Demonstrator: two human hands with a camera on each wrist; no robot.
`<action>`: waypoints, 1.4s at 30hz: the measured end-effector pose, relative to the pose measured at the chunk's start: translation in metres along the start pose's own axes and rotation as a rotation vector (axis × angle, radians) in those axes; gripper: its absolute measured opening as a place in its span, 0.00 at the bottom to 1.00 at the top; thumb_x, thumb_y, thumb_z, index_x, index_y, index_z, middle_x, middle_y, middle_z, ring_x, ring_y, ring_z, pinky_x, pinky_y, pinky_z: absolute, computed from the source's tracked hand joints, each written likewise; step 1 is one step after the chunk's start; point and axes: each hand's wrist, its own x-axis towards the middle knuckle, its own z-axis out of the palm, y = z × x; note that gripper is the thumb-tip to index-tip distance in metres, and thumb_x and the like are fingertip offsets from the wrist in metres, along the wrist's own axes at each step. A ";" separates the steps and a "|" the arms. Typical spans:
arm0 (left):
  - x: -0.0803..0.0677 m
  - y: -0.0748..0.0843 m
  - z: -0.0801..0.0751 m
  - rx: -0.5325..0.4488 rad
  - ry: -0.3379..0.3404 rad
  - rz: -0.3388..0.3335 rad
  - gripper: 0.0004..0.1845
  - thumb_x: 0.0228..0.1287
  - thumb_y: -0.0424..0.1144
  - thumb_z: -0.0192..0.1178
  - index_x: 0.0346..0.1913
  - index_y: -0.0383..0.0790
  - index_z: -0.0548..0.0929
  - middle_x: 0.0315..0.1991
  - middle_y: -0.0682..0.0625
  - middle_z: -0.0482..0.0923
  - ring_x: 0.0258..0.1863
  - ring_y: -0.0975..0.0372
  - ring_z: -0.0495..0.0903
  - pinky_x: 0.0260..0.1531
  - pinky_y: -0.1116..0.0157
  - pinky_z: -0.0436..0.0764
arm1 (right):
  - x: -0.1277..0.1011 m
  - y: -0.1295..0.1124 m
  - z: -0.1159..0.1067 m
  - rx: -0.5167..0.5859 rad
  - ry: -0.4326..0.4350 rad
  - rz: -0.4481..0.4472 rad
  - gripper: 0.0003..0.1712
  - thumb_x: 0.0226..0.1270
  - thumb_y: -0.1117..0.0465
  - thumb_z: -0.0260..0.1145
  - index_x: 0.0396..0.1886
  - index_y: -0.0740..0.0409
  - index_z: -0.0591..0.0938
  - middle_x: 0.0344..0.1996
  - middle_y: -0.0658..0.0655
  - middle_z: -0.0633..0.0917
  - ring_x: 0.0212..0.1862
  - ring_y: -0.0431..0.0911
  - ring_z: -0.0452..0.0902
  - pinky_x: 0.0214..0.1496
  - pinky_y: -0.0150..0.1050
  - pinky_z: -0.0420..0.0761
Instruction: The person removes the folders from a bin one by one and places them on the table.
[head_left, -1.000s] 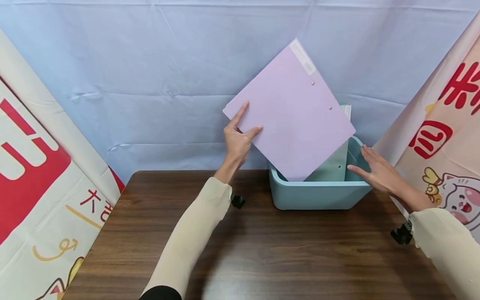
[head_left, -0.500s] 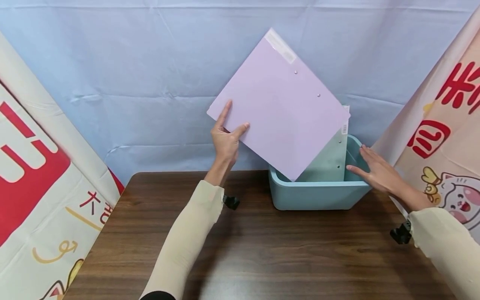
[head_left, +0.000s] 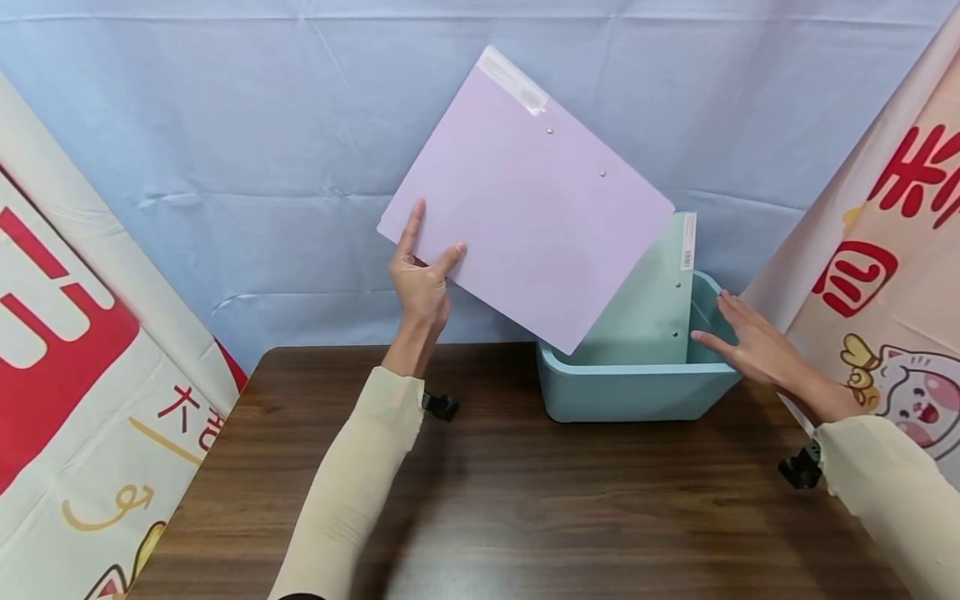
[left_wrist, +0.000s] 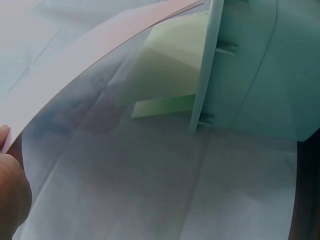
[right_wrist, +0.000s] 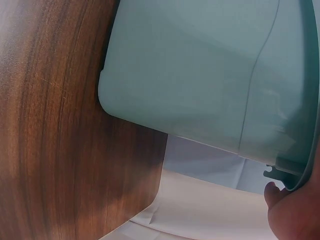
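My left hand [head_left: 422, 275] pinches the lower left edge of a lilac folder [head_left: 525, 200], thumb on the front and forefinger along the edge. The folder is tilted in the air, its bottom corner just above the rim of a teal bin [head_left: 637, 392] at the table's far right. A green folder [head_left: 652, 300] stands inside the bin. My right hand [head_left: 742, 337] lies with straight fingers on the bin's right rim. In the left wrist view the lilac folder [left_wrist: 95, 55] arcs above the bin [left_wrist: 260, 65]. The right wrist view shows the bin's wall [right_wrist: 200, 75] from outside.
The dark wooden table [head_left: 525, 500] runs toward me. A blue cloth backdrop [head_left: 262, 167] hangs behind it. Printed banners stand at the left [head_left: 75, 350] and right [head_left: 892, 250]. Black clips sit on both sleeves.
My left hand has lifted the lilac folder up and to the left, out of the bin, uncovering more of the green folder. The right hand has stayed on the bin's rim.
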 end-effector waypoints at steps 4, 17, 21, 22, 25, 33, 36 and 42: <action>0.002 0.007 -0.006 0.002 0.017 0.009 0.48 0.52 0.07 0.68 0.77 0.38 0.73 0.73 0.51 0.76 0.61 0.56 0.81 0.54 0.60 0.88 | 0.000 -0.001 0.000 0.002 -0.010 0.009 0.56 0.82 0.36 0.53 0.84 0.73 0.43 0.82 0.77 0.44 0.82 0.75 0.38 0.75 0.80 0.46; 0.010 0.038 -0.029 0.035 0.048 0.009 0.48 0.53 0.09 0.68 0.78 0.41 0.73 0.74 0.49 0.75 0.64 0.55 0.78 0.56 0.60 0.87 | 0.001 -0.002 -0.001 -0.003 -0.021 0.017 0.56 0.82 0.36 0.53 0.84 0.73 0.41 0.82 0.78 0.44 0.82 0.74 0.37 0.76 0.79 0.45; 0.012 0.047 -0.035 0.050 0.048 0.016 0.48 0.53 0.09 0.69 0.77 0.42 0.74 0.73 0.48 0.75 0.64 0.54 0.78 0.56 0.61 0.86 | 0.001 0.000 0.000 0.000 -0.016 0.020 0.56 0.82 0.36 0.54 0.84 0.73 0.42 0.82 0.78 0.43 0.82 0.74 0.37 0.75 0.80 0.45; 0.013 0.049 -0.037 0.053 0.047 0.020 0.48 0.53 0.09 0.69 0.77 0.41 0.74 0.73 0.48 0.75 0.64 0.53 0.77 0.57 0.61 0.86 | 0.001 0.000 0.000 0.000 -0.012 0.019 0.56 0.82 0.36 0.54 0.84 0.73 0.42 0.82 0.78 0.44 0.82 0.75 0.37 0.75 0.80 0.46; 0.015 0.057 -0.041 0.059 0.050 0.019 0.47 0.54 0.09 0.69 0.77 0.42 0.74 0.73 0.48 0.75 0.65 0.53 0.77 0.58 0.60 0.85 | 0.001 0.001 0.000 -0.001 -0.002 0.016 0.57 0.82 0.35 0.54 0.84 0.73 0.42 0.82 0.78 0.44 0.82 0.74 0.38 0.76 0.79 0.46; 0.021 0.077 -0.051 0.025 0.068 -0.007 0.48 0.52 0.06 0.67 0.76 0.43 0.77 0.72 0.45 0.75 0.65 0.51 0.77 0.55 0.60 0.87 | 0.002 0.002 0.002 -0.001 0.007 0.017 0.57 0.81 0.35 0.54 0.84 0.73 0.43 0.82 0.77 0.45 0.82 0.75 0.39 0.75 0.79 0.47; 0.023 0.083 -0.057 0.011 0.074 -0.015 0.48 0.52 0.05 0.66 0.75 0.43 0.77 0.72 0.44 0.75 0.65 0.50 0.77 0.54 0.60 0.87 | 0.002 0.002 0.002 -0.005 0.002 0.021 0.57 0.81 0.35 0.54 0.84 0.73 0.43 0.82 0.78 0.45 0.82 0.75 0.39 0.75 0.80 0.47; 0.025 0.093 -0.069 0.032 0.066 -0.010 0.47 0.51 0.05 0.65 0.74 0.41 0.78 0.73 0.44 0.75 0.66 0.50 0.76 0.54 0.61 0.87 | 0.003 0.003 0.001 0.000 0.003 0.019 0.57 0.81 0.35 0.54 0.84 0.73 0.43 0.82 0.78 0.44 0.82 0.75 0.39 0.75 0.80 0.48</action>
